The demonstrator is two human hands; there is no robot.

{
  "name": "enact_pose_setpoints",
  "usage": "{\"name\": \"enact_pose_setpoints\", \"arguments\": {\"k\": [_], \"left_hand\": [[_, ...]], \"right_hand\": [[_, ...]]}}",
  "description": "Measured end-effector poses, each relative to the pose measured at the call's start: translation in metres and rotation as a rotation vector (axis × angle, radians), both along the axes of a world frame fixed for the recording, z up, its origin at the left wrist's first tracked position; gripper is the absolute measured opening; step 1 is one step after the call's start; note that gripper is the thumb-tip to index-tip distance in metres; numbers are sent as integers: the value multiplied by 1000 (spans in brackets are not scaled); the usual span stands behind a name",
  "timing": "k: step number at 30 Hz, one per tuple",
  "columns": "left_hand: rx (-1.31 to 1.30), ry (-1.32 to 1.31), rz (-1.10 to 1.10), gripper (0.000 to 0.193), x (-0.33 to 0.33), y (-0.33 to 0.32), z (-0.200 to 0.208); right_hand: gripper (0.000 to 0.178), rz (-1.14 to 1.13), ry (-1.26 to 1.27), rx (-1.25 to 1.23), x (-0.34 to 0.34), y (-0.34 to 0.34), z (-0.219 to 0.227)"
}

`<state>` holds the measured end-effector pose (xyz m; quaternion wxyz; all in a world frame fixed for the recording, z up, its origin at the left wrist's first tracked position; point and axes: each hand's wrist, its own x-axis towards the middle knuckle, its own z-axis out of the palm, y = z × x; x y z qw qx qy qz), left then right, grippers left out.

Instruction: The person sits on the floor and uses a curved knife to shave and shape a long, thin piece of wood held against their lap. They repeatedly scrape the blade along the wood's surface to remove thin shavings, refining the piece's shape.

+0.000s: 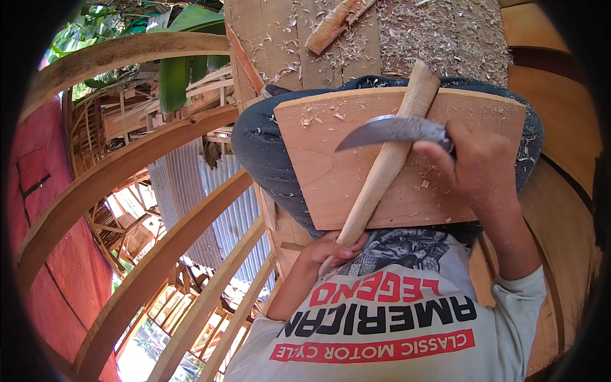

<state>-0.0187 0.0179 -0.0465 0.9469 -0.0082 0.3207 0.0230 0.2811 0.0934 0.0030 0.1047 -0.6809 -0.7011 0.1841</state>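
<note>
Corrugated sheeting [180, 184] and green leaves [173, 84] show beyond curved ribs [137, 50].

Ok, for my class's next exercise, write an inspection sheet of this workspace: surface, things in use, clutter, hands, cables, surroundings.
Surface: wooden board across the person's legs, above a plank floor.
Things in use: wooden stick slanting over the board; curved blade crossing above the stick, contact unclear.
Clutter: shavings on board and floor; wood offcut on the floor.
Hands: left hand closed around the stick's lower end; right hand gripping the blade's right end.
Cables: nothing seen.
Surroundings: curved wooden ribs, corrugated metal sheets and green leaves to the left.
</note>
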Motion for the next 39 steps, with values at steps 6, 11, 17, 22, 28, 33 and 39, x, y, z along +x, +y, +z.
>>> {"name": "enact_pose_setpoints", "arguments": {"k": [6, 11, 17, 22, 28, 33, 39], "left_hand": [[115, -7, -66, 41, -9, -9, -9], [185, 3, -68, 41, -6, -12, -10], [277, 76, -98, 42, -10, -17, -11], [317, 155, -64, 42, -1, -16, -1], [263, 170, -71, 39, 5, -10, 1], [270, 119, -84, 38, 6, -7, -5], [245, 86, -71, 36, 5, -5, -15]], "right_hand": [[50, -212, -50, 129, 29, 7, 0], [45, -316, 129, 44, 41, 5, 25], [49, -112, 68, 40, 10, -20, 6], [53, -189, -12, 123, 11, -10, 4], [54, -230, -63, 158, 16, -6, -8], [55, -212, -128, 174, 22, -3, -13], [54, -196, -131, 207, 20, 5, -20]]}}
